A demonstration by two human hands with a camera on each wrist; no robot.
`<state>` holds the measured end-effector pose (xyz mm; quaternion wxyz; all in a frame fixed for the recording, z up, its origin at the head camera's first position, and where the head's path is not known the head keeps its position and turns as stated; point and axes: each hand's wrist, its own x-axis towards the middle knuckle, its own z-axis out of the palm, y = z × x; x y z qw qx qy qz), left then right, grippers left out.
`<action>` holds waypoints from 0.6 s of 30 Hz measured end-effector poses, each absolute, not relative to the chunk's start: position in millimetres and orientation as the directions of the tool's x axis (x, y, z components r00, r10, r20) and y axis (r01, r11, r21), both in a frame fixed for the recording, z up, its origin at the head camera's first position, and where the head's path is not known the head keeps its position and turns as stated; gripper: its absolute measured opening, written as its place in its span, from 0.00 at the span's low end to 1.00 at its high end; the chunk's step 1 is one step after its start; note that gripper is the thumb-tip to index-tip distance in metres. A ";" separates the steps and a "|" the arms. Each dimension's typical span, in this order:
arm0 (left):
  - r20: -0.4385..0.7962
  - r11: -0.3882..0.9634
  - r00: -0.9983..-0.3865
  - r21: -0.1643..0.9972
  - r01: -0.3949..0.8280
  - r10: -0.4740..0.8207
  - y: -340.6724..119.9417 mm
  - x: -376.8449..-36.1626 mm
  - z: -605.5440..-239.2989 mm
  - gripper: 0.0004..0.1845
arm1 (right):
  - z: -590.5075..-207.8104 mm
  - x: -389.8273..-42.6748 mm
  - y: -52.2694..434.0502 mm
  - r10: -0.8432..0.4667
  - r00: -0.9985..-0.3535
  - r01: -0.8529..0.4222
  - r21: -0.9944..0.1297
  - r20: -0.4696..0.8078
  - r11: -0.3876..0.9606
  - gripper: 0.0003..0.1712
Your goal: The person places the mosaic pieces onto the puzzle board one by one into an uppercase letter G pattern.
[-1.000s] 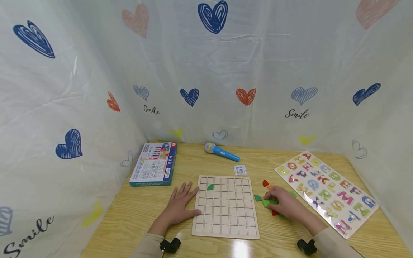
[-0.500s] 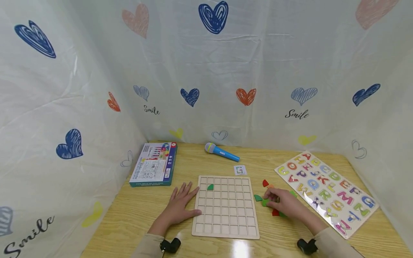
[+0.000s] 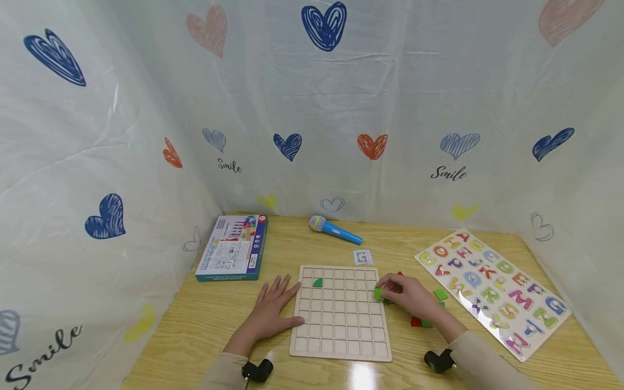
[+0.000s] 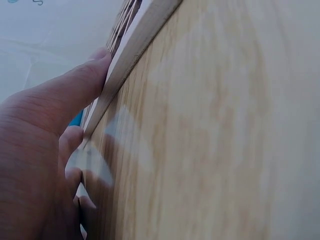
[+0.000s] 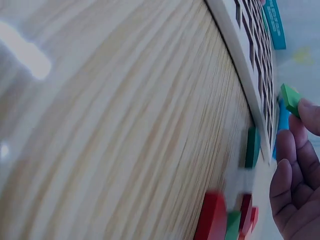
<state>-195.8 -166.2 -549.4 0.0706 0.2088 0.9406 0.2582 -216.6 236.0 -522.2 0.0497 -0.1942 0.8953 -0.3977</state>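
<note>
My right hand (image 3: 405, 292) pinches a light green square tile (image 5: 290, 99) between thumb and fingertips, held up at the right edge of the wooden grid board (image 3: 339, 346). Spread flat at the board's left side, my left hand (image 3: 271, 311) rests with its thumb touching the board's edge, as the left wrist view also shows. A dark green quarter-circle piece (image 3: 318, 283) lies in a cell near the board's upper left. Under and behind the right hand are loose coloured pieces, among them a red one (image 3: 415, 322) and a green square (image 3: 441, 294); the hand partly hides this group.
Beyond the board lie a small pattern card (image 3: 363, 257) and a blue toy microphone (image 3: 341, 233). A boxed set (image 3: 233, 249) sits at the back left. To the right is an alphabet puzzle board (image 3: 492, 292). A heart-printed curtain (image 3: 253, 97) surrounds the table.
My right hand has lifted the light green tile from the loose pieces and moved left to the board's edge. My left hand has stayed put.
</note>
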 end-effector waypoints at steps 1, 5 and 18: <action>-0.024 0.779 -0.903 0.516 0.357 0.430 -166.2 -195.9 -549.4 0.47 | -522.0 -218.8 231.3 -0.389 -0.919 -0.311 -0.730 0.067 0.609 0.05; -0.028 0.777 -0.902 0.520 0.354 0.430 -166.3 -195.9 -549.1 0.48 | -520.6 -226.6 210.8 -0.384 -0.922 -0.289 -0.748 0.049 0.597 0.06; -0.036 0.783 -0.906 0.518 0.344 0.422 -166.2 -196.5 -550.1 0.48 | -528.2 -252.5 148.1 -0.408 -0.911 -0.306 -0.758 0.058 0.576 0.05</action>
